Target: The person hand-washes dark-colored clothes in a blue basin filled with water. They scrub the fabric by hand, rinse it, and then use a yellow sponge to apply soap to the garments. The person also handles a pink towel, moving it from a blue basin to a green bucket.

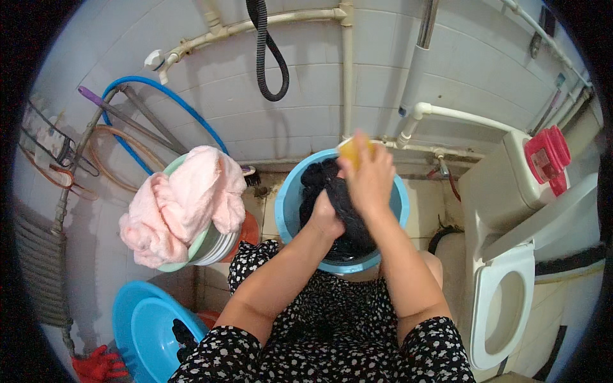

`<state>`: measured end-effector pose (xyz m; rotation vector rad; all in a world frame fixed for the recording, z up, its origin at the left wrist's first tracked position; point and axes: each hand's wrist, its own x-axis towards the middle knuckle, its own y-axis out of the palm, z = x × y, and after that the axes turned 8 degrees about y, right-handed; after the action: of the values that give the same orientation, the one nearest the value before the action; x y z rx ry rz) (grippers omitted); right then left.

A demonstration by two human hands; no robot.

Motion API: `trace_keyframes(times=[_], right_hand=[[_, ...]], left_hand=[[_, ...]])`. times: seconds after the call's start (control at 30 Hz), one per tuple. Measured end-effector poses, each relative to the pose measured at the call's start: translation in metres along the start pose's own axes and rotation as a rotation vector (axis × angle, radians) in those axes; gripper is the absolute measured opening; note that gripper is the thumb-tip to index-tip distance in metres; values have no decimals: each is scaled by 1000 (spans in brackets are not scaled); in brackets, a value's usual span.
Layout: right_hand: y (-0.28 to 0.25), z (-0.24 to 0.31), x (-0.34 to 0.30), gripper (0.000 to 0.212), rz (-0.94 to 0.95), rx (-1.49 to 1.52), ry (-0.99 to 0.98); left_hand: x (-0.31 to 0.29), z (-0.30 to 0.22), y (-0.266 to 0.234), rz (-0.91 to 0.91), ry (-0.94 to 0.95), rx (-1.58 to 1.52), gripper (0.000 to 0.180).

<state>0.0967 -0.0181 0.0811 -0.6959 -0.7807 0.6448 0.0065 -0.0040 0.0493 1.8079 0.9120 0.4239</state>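
Black wet-looking cloth point(348, 220) is bunched up in a light blue basin point(287, 203) between my knees. My left hand point(324, 216) is closed on a fold of it over the basin's middle. My right hand point(375, 175), a little blurred, grips a yellow bar of soap point(349, 152) above the cloth, near the basin's far rim. The fingers and motion blur partly cover the bar. More of the cloth lies lower in the basin, partly behind my hands.
Pink towelling point(185, 198) heaps over a green-rimmed bucket at left. Below it stand blue basins point(137, 306) with black cloth, beside a red glove point(100, 364). A toilet point(476, 306) is at right; pipes point(255, 25) and a hanging black hose point(262, 57) are on the tiled wall.
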Motion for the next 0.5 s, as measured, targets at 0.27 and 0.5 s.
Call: trace_keyframes(times=[0.27,0.5], right_hand=[[-4,47,-66,69,138,98,-385],[9,-16,-6,60,56,49,6]], left_hand=[[-6,-11,-24,385,345,-15,51],[12,15,-8,190,24,-184,42]])
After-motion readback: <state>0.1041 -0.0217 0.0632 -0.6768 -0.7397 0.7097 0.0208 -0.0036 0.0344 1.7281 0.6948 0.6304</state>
